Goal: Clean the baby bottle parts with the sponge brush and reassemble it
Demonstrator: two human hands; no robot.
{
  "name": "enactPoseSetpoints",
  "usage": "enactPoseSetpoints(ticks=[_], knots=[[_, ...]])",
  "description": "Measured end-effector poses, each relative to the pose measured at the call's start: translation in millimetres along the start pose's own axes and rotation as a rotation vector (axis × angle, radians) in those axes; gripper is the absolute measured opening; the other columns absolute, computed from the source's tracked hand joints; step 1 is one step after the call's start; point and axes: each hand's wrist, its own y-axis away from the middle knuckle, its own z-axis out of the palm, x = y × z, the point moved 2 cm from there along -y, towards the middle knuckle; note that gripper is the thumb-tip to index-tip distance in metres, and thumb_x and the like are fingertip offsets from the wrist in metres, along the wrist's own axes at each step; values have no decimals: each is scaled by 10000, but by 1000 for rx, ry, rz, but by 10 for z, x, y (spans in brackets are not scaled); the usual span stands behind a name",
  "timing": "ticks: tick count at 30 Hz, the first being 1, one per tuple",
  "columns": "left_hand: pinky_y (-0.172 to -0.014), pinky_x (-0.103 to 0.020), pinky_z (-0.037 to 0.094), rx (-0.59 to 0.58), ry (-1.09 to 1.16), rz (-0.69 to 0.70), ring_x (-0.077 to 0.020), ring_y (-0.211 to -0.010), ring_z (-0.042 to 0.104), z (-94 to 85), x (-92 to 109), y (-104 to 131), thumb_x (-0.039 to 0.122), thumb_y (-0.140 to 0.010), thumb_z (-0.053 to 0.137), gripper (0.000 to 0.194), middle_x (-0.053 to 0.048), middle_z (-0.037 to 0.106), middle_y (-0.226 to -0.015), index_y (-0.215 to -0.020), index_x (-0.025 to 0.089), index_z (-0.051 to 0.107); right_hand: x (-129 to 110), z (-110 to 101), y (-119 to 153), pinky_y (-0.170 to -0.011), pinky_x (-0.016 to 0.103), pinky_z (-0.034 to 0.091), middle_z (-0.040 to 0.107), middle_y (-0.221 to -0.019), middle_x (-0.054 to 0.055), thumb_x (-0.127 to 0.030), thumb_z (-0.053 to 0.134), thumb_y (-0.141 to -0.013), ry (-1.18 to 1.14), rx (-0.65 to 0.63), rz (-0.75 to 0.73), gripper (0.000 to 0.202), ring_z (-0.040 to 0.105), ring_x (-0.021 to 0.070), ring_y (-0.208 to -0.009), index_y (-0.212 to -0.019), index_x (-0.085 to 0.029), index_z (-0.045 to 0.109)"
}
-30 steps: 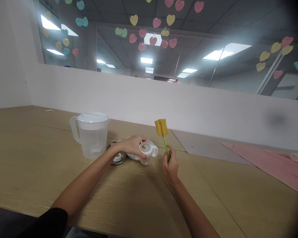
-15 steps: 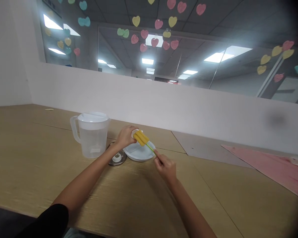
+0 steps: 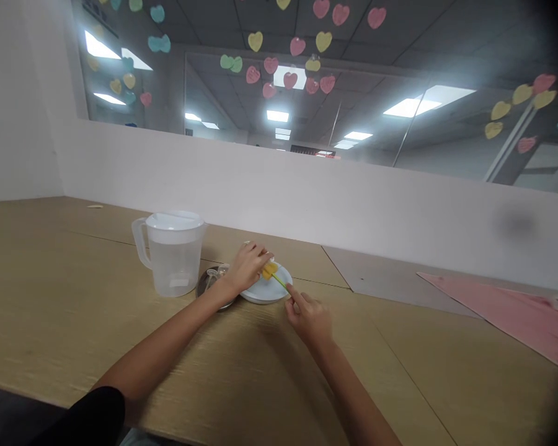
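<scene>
My left hand (image 3: 250, 266) is closed around a small pale cup (image 3: 272, 259), mostly hidden by the fingers; only bits of its rim show. In my right hand (image 3: 310, 316) is a sponge brush (image 3: 280, 281) with a thin green handle, gripped near the handle's end. Its yellow sponge head is at the cup's mouth, partly out of sight behind my left fingers. Both hands are above or beside a white bowl (image 3: 265, 296) with water-like sheen inside. Left of it, partly behind my left forearm, lies a round metal tray (image 3: 202, 288) with small clear glass pieces (image 3: 211, 277) on it.
A translucent lidded pitcher (image 3: 175, 257) stands left of the tray, its handle facing left. A pink sheet (image 3: 502, 303) lies at the right on the wooden table (image 3: 204, 384). Behind the table is a white wall (image 3: 260, 186) below a window with heart-shaped notes.
The yellow sponge head, fully visible before, is now mostly hidden at the cup. My left hand has moved right and slightly down over the bowl, uncovering glass pieces on the tray.
</scene>
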Motion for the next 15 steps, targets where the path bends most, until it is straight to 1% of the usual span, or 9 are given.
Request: enactPoseSetpoints(ticks=[3,6,9,12,15], knots=[[-856,-382,360,-4,-2,17,-242,-978,449,-10,68,12,74,-748,504,433,-69,565,-1056,-1148,228,561,-23,44,19,-508,216,293,651,-597,21,-228,414,-825,2,6,-10,366,514,94,-471,-1075,-237,681],[-850,-366,364,-28,31,63,-236,-980,443,-7,189,32,76,-732,526,448,-64,560,-1064,-1155,223,549,-32,99,33,-513,210,307,657,-604,28,-228,401,-830,-12,-31,-9,374,528,96,-481,-1083,-216,675],[-857,-366,360,-50,29,110,-238,-985,440,-3,292,38,72,-726,526,458,-64,560,-1059,-1160,220,540,-18,121,33,-513,207,315,674,-640,35,-227,396,-829,-45,-48,24,373,548,98,-499,-1080,-213,671],[-879,-384,345,-14,4,45,-250,-1014,431,-12,242,17,66,-730,518,473,-67,554,-1088,-1173,231,534,15,91,11,-511,209,310,678,-642,31,-237,390,-828,-70,-17,76,358,563,109,-514,-1034,-215,681],[-878,-398,336,46,-22,-40,-255,-1043,431,-10,72,-6,55,-756,488,477,-74,538,-1142,-1191,245,525,48,59,-16,-510,207,297,649,-569,21,-260,372,-832,-76,-16,105,356,561,117,-515,-993,-210,685]])
